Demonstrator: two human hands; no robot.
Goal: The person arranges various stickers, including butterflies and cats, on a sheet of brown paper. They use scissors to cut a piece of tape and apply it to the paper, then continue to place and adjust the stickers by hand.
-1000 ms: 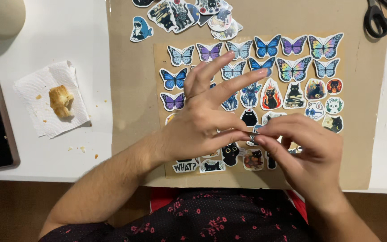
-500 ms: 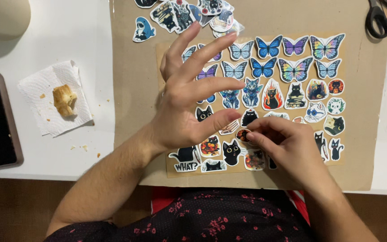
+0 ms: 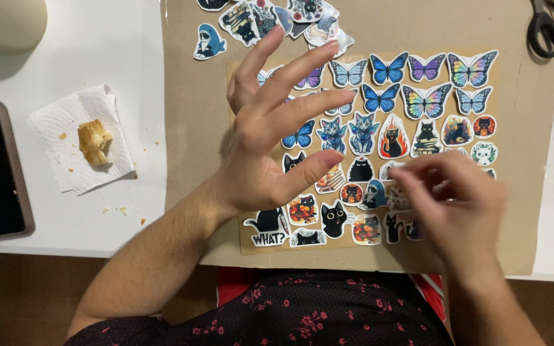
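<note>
Right hand (image 3: 456, 198) is motion-blurred, hiding stickers (image 3: 389, 224) under it. Scissors (image 3: 546, 25) at 1 o'clock and cup (image 3: 4, 22) at 11 get cropped.

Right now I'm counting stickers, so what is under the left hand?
The left hand, fingers spread, hovers over the cardboard. A blue butterfly sticker and a black cat sticker peek out beside it. Any stickers beneath the palm are covered.
</note>
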